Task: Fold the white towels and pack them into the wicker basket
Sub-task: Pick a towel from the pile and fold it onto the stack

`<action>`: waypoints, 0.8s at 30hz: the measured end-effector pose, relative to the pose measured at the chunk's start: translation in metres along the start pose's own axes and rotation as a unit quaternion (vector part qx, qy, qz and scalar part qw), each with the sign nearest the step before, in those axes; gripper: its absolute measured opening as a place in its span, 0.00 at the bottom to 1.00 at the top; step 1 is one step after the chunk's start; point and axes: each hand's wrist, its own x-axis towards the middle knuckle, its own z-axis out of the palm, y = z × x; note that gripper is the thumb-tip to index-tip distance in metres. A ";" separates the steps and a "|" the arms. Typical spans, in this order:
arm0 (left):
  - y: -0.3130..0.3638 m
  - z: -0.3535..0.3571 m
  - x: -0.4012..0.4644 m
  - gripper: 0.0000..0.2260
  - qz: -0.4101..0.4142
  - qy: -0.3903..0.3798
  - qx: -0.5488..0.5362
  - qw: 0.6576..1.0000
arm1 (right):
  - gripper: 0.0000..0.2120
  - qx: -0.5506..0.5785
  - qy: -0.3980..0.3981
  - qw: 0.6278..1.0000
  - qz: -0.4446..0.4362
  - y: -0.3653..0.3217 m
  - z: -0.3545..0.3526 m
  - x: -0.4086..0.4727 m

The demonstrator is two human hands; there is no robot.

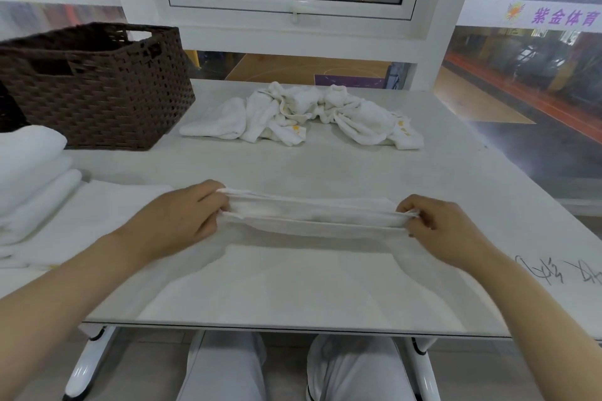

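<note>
Mid-fold here, by the looks of it; left hand (182,221) pinching one short end of a white towel (312,215), right hand (439,228) pinching the other end, fingers curled round the layered edges; towel stretched flat between the two, just over the white table (325,166); probably very light and floppy, going to sag in the middle unless kept taut, so best held right at the corners like this; not slippery, nothing breakable.

Beyond both hands: a crumpled heap of unfolded towels (309,114), can't count those, too tangled; out past the left hand, one brown wicker basket (97,88), contents hidden from this angle; further left of the left hand, a stack of folded towels (32,179), roughly three plus a flat one beside, hard to say exactly.
</note>
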 end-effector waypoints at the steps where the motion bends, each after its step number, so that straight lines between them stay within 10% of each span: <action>1: -0.002 -0.010 0.003 0.10 0.001 -0.001 -0.016 1.000 | 0.15 0.015 -0.001 1.000 0.006 -0.006 -0.009 0.004; 9: -0.006 -0.057 0.022 0.07 -0.157 -0.023 -0.249 0.955 | 0.10 0.171 -0.036 0.985 -0.008 -0.035 -0.054 0.023; 19: -0.016 -0.018 0.021 0.08 -0.316 -0.259 -0.461 0.788 | 0.10 0.233 -0.198 0.946 0.111 -0.003 -0.016 0.032; 24: -0.017 0.036 0.029 0.09 -0.415 -0.098 -0.414 0.804 | 0.05 0.253 -0.056 0.958 0.126 0.011 0.043 0.037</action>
